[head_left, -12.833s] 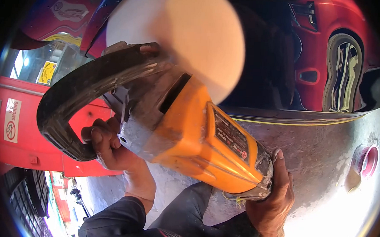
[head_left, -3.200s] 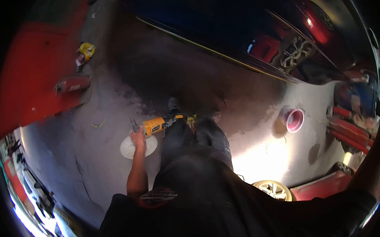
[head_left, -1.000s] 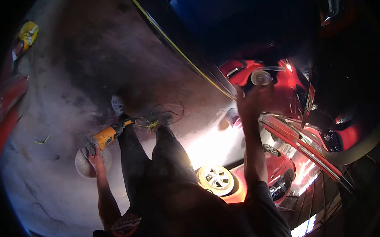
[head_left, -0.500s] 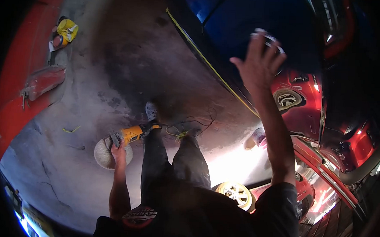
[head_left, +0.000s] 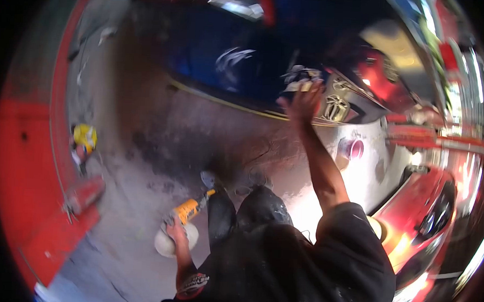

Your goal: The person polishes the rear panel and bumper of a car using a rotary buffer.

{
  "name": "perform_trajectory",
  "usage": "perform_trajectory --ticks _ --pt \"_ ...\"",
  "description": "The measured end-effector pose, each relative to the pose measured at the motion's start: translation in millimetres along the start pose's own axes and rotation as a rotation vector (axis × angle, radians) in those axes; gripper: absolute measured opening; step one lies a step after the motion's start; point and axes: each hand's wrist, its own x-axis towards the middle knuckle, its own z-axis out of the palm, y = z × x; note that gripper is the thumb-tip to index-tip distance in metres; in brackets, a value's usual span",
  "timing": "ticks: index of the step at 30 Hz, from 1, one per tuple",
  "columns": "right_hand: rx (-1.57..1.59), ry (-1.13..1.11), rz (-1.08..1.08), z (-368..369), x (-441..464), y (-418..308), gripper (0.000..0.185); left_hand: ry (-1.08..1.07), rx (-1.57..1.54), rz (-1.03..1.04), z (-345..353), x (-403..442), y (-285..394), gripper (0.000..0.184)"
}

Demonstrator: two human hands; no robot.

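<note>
My left hand (head_left: 177, 232) is low at the left, closed on the head end of an orange and black polisher (head_left: 187, 210). The polisher's round white pad (head_left: 166, 245) hangs beside that hand, and its rear end is by my leg. My right hand (head_left: 304, 103) reaches forward to the glossy dark blue car panel (head_left: 214, 47). Its fingers are spread over the lower part of the panel, with nothing seen in them; whether they touch the surface is blurred.
A yellow bag (head_left: 85, 137) and a red object (head_left: 86, 193) lie along the red structure (head_left: 20, 157) at the left. A pink bucket (head_left: 354, 149) stands on the floor at the right. Farther right is a red car (head_left: 417, 215). A thin cord lies near my feet.
The view has swung, showing more of the right side. My right hand, spread, is still held out at the blue panel. The polisher stays in my left hand.
</note>
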Motion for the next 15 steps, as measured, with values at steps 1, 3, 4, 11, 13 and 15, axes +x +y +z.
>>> perform_trajectory --ticks 1,3,4,11,13,15 --pt "0.014 -0.114 -0.036 4 -19 12 0.107 0.013 -0.01 0.004 4 -4 4 0.036" --pt "0.08 -0.321 0.022 16 -72 28 0.105 -0.021 0.012 0.038 4 -11 16 0.044" --pt "0.142 -0.413 0.13 34 -102 40 0.102 -0.027 -0.031 0.069 3 -18 22 0.046" --pt "0.548 -0.788 0.499 66 -338 76 0.067 -0.148 -0.003 0.112 5 -41 71 0.034" --pt "0.631 -0.923 0.597 15 -373 69 0.058 -0.167 0.099 0.11 7 -49 95 0.028" --pt "0.677 -0.97 0.747 -22 -412 71 0.061 -0.211 0.142 0.158 13 -63 114 0.021"
